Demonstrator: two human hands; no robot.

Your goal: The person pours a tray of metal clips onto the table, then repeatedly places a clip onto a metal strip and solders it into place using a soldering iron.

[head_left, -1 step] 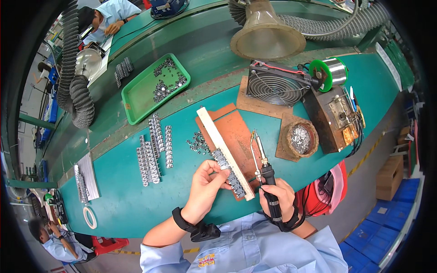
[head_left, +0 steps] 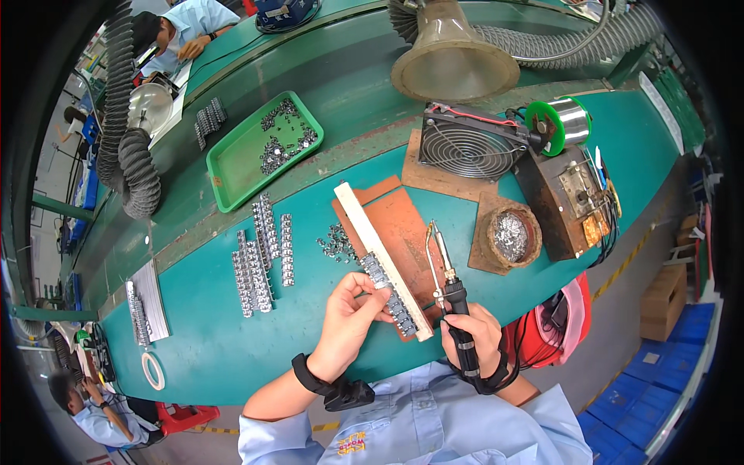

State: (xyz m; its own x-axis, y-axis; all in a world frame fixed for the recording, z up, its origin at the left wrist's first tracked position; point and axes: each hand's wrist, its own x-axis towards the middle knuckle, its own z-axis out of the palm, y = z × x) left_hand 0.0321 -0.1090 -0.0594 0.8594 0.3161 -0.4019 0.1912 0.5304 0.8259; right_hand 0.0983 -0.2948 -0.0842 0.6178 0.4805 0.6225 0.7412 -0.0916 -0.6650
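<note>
My left hand is closed, thumb and forefinger pinched at a row of small metal parts set along a cream-coloured bar. The exact piece under the fingertips is hidden. The bar slants across a reddish-brown board on the green mat. In my right hand is a soldering iron with a thin solder-feed tube beside its tip. Its tip points up and away, apart from the parts. Loose small metal parts lie left of the board.
Finished-looking rows of metal parts lie to the left, beyond them a green tray. Right of the board stand a round pot of silvery scraps, a fan, a solder spool and a metal box. An extractor hood hangs behind.
</note>
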